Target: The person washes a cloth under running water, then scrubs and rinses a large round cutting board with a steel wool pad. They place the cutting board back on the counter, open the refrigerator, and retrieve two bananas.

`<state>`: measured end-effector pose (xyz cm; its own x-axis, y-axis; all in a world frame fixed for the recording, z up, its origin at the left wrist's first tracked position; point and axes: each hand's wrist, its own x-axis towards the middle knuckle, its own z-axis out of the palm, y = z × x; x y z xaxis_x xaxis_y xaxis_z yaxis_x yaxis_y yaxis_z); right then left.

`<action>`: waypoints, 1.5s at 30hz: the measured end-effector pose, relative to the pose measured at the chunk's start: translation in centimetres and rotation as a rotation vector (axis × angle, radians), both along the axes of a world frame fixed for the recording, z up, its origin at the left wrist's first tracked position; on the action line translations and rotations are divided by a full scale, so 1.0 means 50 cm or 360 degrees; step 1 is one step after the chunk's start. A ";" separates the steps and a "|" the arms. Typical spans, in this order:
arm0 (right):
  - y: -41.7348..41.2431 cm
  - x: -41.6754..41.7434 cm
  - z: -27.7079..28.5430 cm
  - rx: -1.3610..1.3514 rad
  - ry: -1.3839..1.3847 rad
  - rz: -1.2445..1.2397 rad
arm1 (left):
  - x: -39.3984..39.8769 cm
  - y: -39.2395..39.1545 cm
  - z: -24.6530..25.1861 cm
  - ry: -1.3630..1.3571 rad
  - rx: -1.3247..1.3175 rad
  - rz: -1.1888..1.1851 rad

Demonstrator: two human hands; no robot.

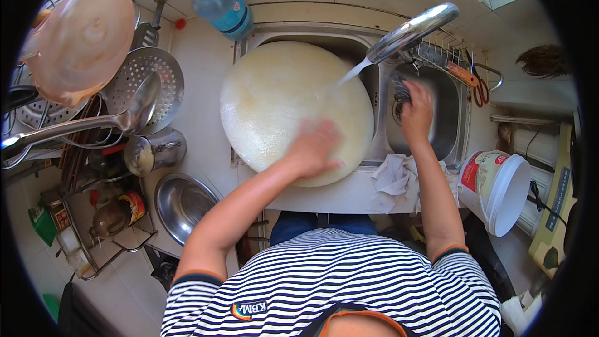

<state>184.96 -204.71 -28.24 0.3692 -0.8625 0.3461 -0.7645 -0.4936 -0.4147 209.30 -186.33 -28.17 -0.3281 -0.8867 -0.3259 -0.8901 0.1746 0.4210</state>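
A large, round, pale cutting board (pixel 271 98) lies across the bigger basin of the steel sink and overlaps the counter's front edge. Its surface is wet and shiny. My left hand (pixel 318 147), blurred by motion, is spread flat over the board's lower right part and holds nothing. Water (pixel 354 73) runs from the chrome faucet (pixel 412 32) onto the board's upper right. Over the small sink basin (pixel 442 117), my right hand (pixel 418 110) grips a dark grey scouring pad (pixel 401 90), probably steel wool, above the drain. My fingers partly hide the pad.
A blue pump bottle (pixel 220 7) stands behind the board. Ladles and a skimmer (pixel 166 89) hang at left above a metal bowl (pixel 182 203). A cleaver (pixel 440 61) rests by the wire rack. A cloth (pixel 393 178) and a white bucket (pixel 491 192) are at right.
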 end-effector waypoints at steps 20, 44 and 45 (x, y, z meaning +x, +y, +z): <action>0.093 0.252 -0.190 0.0446 -0.0040 0.0128 | 0.277 0.071 0.024 0.0218 -0.0359 0.1810; 0.072 0.459 -0.167 0.0443 -0.0648 0.0645 | 0.234 0.084 -0.006 0.1923 -0.0579 0.2398; 0.148 0.481 -0.113 0.0213 -0.0779 0.0846 | 0.234 0.102 -0.007 0.1825 -0.0584 0.2440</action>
<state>209.00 -197.32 -33.88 0.5797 -0.6565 0.4827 -0.1480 -0.6673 -0.7299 221.02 -181.23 -28.54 0.7758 -0.5460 -0.3162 0.2761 -0.1568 0.9482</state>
